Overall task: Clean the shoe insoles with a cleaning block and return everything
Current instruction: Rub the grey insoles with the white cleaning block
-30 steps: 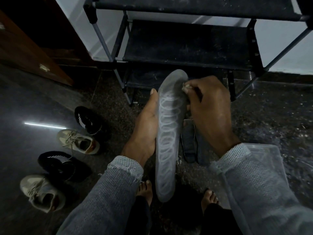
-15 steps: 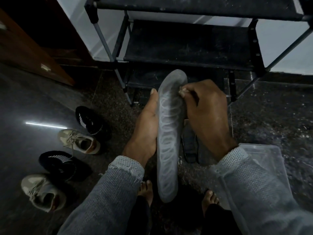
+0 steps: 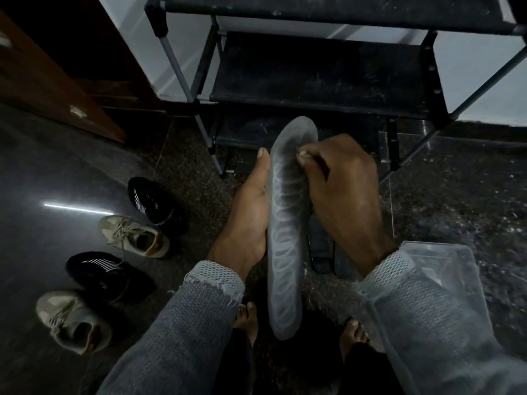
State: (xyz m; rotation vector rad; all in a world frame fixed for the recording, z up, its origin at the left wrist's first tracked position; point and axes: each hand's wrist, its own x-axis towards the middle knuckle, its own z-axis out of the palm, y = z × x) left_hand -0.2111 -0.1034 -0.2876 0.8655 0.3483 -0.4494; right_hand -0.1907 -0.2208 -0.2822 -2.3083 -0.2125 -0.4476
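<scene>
- We support the grey insole [image 3: 286, 223] with our flat left hand [image 3: 245, 218], before the shoe rack [image 3: 313, 78].
- Our right hand [image 3: 342, 195] pinches a small cleaning block [image 3: 302, 155] against the insole's toe end.
- No readable writing.

Four shoes [image 3: 134, 238] are lying in a row on the floor to the left, well apart from the insole [image 3: 288, 223]. A shoe rack [image 3: 313, 81] is standing close beyond it, and a clear plastic box [image 3: 445, 269] is sitting just to the right. Bare floor [image 3: 456, 195] is lying open between rack and box.
</scene>
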